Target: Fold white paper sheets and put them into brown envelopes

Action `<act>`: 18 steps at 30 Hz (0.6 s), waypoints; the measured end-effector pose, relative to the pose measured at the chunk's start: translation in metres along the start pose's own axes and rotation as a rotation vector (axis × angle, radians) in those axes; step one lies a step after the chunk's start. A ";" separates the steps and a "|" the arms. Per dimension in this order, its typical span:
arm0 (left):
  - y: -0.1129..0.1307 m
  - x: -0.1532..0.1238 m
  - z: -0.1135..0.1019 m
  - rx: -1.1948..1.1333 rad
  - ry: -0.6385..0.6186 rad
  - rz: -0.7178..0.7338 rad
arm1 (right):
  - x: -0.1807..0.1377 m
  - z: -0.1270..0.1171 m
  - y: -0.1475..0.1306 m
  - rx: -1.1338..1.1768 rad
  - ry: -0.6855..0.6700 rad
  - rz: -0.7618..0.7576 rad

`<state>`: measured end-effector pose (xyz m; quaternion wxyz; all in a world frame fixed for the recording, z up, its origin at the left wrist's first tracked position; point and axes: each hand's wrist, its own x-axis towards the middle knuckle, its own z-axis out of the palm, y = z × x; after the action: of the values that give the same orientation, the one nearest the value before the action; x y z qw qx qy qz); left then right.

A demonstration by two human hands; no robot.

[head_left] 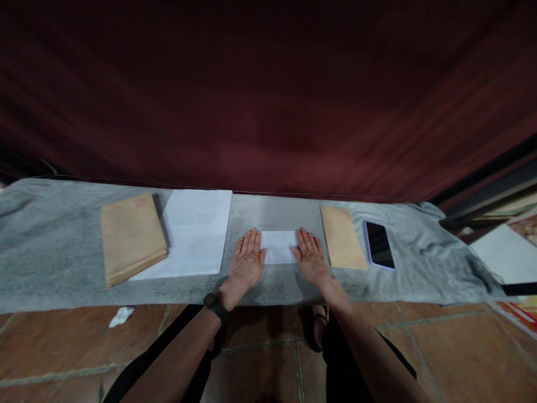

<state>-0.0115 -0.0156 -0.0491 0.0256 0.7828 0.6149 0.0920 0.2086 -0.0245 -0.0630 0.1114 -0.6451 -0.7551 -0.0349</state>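
Observation:
A small folded white paper (278, 247) lies on the grey cloth-covered table (50, 263). My left hand (246, 261) rests flat on its left edge, fingers together and stretched out. My right hand (311, 258) rests flat on its right edge in the same way. Neither hand grips anything. A dark band is on my left wrist.
A stack of brown envelopes (131, 237) and a sheet of white paper (191, 232) lie to the left. One brown envelope (343, 237) and a dark phone (379, 244) lie to the right. A dark red curtain (268, 95) hangs behind the table. Tiled floor is below.

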 end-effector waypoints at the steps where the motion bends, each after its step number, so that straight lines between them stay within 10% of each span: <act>1: -0.001 0.000 -0.002 -0.005 0.003 -0.012 | -0.001 0.000 0.001 0.001 0.004 0.008; 18: 0.004 0.019 -0.014 -1.068 0.049 -0.522 | -0.006 -0.023 -0.039 0.045 -0.025 0.065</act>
<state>-0.0054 0.0004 -0.0326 0.4236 0.4819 0.6561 0.3973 0.1745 -0.0411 -0.0380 0.1174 -0.6672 -0.7356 -0.0063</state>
